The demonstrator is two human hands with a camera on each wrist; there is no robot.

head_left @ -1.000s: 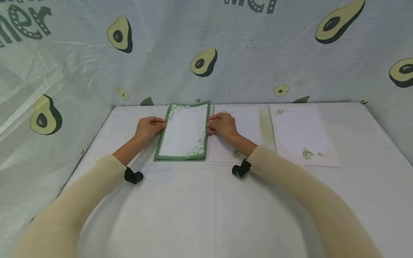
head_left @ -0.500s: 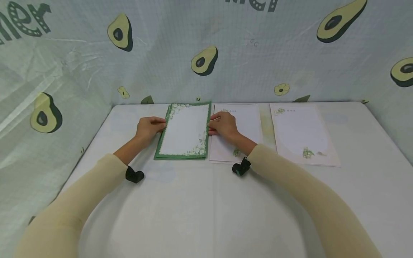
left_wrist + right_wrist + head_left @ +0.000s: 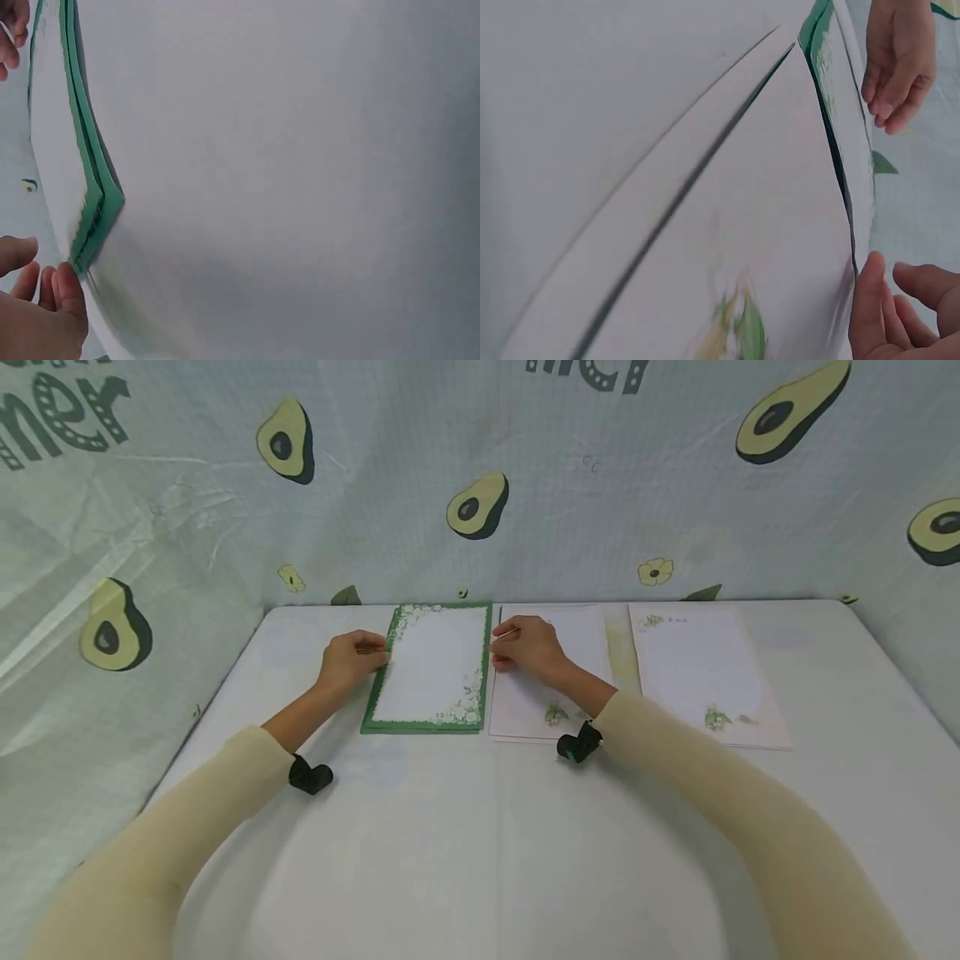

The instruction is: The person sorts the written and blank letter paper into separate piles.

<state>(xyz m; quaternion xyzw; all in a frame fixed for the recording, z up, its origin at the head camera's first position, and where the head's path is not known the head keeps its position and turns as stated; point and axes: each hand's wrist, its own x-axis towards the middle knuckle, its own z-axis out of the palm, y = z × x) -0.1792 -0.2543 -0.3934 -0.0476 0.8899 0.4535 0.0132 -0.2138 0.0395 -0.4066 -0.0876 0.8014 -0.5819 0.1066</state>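
Observation:
Two or more sheets with green leafy borders (image 3: 431, 668) lie stacked at the back left of the table, slightly offset from each other. At their left edge is my left hand (image 3: 351, 662), fingertips right at the border, with thumb and fingers parted in the left wrist view. My right hand (image 3: 528, 647) hovers just beside the right edge, over a pale pink sheet (image 3: 517, 706) with a small green plant print. Its thumb and index finger (image 3: 868, 300) stand apart in the right wrist view, with nothing between them.
Farther right lies another pale sheet (image 3: 697, 668) with a plant print, and a yellowish-green strip (image 3: 620, 652) shows between the pale stacks. A hanging avocado-print sheet (image 3: 375, 527) borders the white table (image 3: 420, 852) at the back and left.
My right hand has drawn slightly right, away from the green-bordered stack's edge. My left fingers have loosened at the left edge, and the stack has hardly moved.

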